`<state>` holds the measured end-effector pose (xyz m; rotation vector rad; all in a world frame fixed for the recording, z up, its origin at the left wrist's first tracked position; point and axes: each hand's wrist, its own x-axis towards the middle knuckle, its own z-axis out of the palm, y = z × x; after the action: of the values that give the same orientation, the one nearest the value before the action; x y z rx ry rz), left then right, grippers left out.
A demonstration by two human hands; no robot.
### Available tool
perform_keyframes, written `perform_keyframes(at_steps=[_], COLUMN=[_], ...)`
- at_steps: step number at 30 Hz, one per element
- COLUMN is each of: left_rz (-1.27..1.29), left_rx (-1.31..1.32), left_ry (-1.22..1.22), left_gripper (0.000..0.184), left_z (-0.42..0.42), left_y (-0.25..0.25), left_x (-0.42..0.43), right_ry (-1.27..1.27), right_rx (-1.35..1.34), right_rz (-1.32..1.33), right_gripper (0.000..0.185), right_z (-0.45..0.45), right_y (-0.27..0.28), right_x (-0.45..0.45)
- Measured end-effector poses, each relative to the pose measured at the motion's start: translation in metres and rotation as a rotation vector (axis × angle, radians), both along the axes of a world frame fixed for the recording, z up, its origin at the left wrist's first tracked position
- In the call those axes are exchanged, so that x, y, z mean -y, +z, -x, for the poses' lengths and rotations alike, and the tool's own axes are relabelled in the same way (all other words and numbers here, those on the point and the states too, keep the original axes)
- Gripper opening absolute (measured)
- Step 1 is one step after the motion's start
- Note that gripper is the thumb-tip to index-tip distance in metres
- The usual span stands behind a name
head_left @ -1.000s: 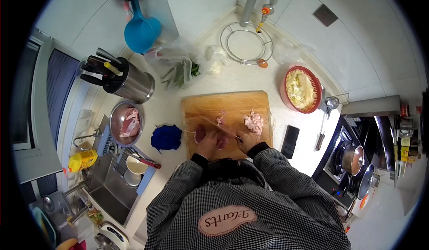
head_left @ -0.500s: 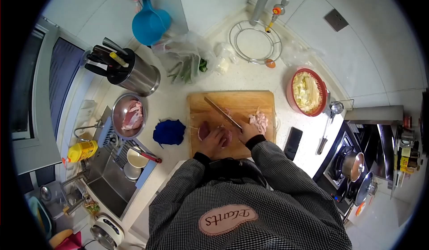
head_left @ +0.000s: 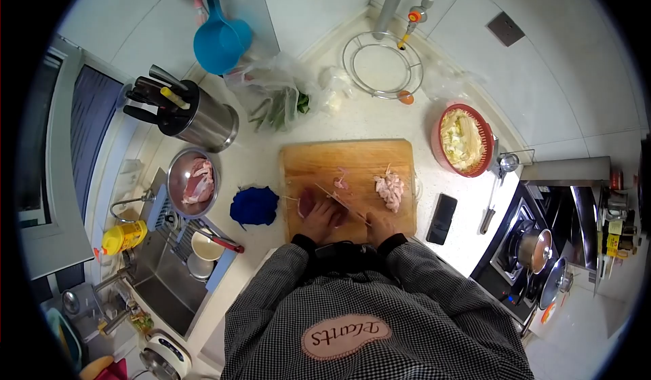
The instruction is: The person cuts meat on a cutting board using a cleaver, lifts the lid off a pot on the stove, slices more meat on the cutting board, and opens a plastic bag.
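Note:
My right hand (head_left: 382, 229) is wrapped around the handle of a knife (head_left: 341, 203), whose blade slants up and left across the board, close beside my left fingers. Under my left hand (head_left: 322, 222) a dark red piece of meat (head_left: 306, 202) is pressed down, its fingers bent over it and partly hiding it. Both hands are at the near side of the wooden cutting board (head_left: 305, 159). A small heap of pale pink cut meat (head_left: 390, 190) lies on the board's right, and a few scraps (head_left: 341, 178) lie beyond the blade.
Left of the board are a blue cloth (head_left: 254, 205), a metal bowl with raw meat (head_left: 215, 200) and a knife block (head_left: 215, 119). To the right lie a phone (head_left: 442, 218) and a red basket of leafy vegetable (head_left: 437, 146). A sink (head_left: 163, 285) and stove flank me.
My right hand has drawn the knife back toward my body, and the blade now lies lower, over the meat. Scraps beyond the blade show more plainly. My left hand stays on the meat.

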<state>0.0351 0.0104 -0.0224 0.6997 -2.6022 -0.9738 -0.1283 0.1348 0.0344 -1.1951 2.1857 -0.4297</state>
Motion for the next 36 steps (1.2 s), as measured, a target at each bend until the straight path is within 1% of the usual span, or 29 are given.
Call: perform_keyframes(at_steps=[2, 3, 5, 7, 9, 11, 12, 14, 15, 16, 19, 20, 22, 23, 25, 26, 27, 29, 30, 31, 33, 34, 36], left_rz=[-0.066, -0.069, -0.094, -0.103, -0.121, 0.021, 0.029, -0.108, -0.111, -0.082, -0.018, 0.024, 0.025, 0.019, 0.040, 0.058, 0.060, 0.088, 0.088, 0.077, 0.062, 0.078, 0.090], left_rx=[-0.013, -0.011, -0.041, -0.032, -0.022, -0.035, -0.039, -0.034, -0.035, -0.039, -0.041, -0.046, -0.058, -0.067, -0.076, -0.083, -0.084, -0.062, -0.064, -0.076, -0.087, -0.082, -0.072], left_ry=[0.017, 0.021, -0.036, -0.023, -0.020, -0.036, -0.030, 0.029, 0.031, 0.026, 0.031, 0.045, 0.058, 0.070, 0.073, 0.073, 0.071, 0.039, 0.037, 0.039, 0.040, 0.029, 0.023], left_gripper=[0.030, 0.030, 0.032, 0.032, 0.032, 0.033, 0.033, 0.033, 0.033, 0.032, 0.032, 0.032, 0.031, 0.030, 0.028, 0.027, 0.027, 0.024, 0.024, 0.025, 0.026, 0.026, 0.027], left_z=[-0.001, 0.000, 0.000, 0.001, 0.000, 0.000, 0.000, -0.002, -0.002, -0.003, 0.000, 0.001, 0.002, 0.002, 0.002, 0.002, 0.002, 0.002, 0.001, 0.001, 0.001, 0.001, -0.001], left_y=[-0.004, -0.003, -0.001, -0.004, -0.005, -0.005, -0.005, -0.007, -0.008, -0.009, -0.012, -0.011, -0.006, -0.004, -0.005, -0.005, -0.006, -0.006, -0.006, -0.006, -0.005, -0.004, -0.006], left_x=[0.002, 0.004, 0.006, 0.006, -0.001, 0.003, 0.005, 0.002, 0.001, 0.000, -0.004, -0.003, -0.003, -0.004, -0.006, -0.007, -0.007, -0.007, -0.006, -0.005, -0.004, -0.003, -0.001], right_ry=[0.040, 0.044, 0.100, 0.139, 0.168, 0.064, 0.051, 0.083, 0.105, 0.133, 0.117, 0.116, 0.055, 0.057, 0.068, 0.117, 0.115, 0.087, 0.085, 0.083, 0.117, 0.121, 0.113], right_rx=[0.059, 0.061, 0.092, 0.067, 0.044, 0.086, 0.087, 0.059, 0.035, 0.018, 0.005, 0.005, -0.033, -0.034, 0.015, -0.049, -0.050, 0.049, 0.114, 0.112, 0.102, 0.078, 0.042], right_rz=[-0.066, -0.069, -0.167, -0.201, -0.244, -0.205, -0.080, -0.027, 0.016, -0.064, -0.113, -0.109, -0.199, -0.194, -0.063, -0.084, -0.081, 0.045, -0.055, -0.054, 0.068, 0.131, 0.099], right_gripper=[0.011, 0.011, 0.015, 0.017, 0.019, 0.018, 0.017, 0.017, 0.017, 0.018, 0.021, 0.021, 0.022, 0.022, 0.024, 0.018, 0.018, 0.016, 0.015, 0.015, 0.008, 0.010, 0.010], right_z=[-0.001, -0.002, -0.005, -0.003, -0.005, -0.007, -0.006, 0.002, 0.005, 0.005, 0.004, 0.008, 0.020, 0.025, 0.037, 0.038, 0.034, 0.026, 0.022, 0.022, 0.017, 0.016, 0.011], right_y=[-0.010, -0.007, 0.004, 0.001, 0.006, 0.020, 0.006, -0.015, -0.019, -0.012, 0.008, 0.008, 0.009, 0.008, 0.000, -0.005, -0.007, -0.010, 0.015, 0.011, -0.003, -0.008, -0.014], right_x=[0.013, 0.027, 0.058, 0.081, 0.077, 0.071, 0.050, 0.020, 0.012, 0.020, 0.057, 0.060, 0.063, 0.059, 0.048, 0.041, 0.030, 0.010, 0.013, 0.010, -0.001, -0.004, -0.006])
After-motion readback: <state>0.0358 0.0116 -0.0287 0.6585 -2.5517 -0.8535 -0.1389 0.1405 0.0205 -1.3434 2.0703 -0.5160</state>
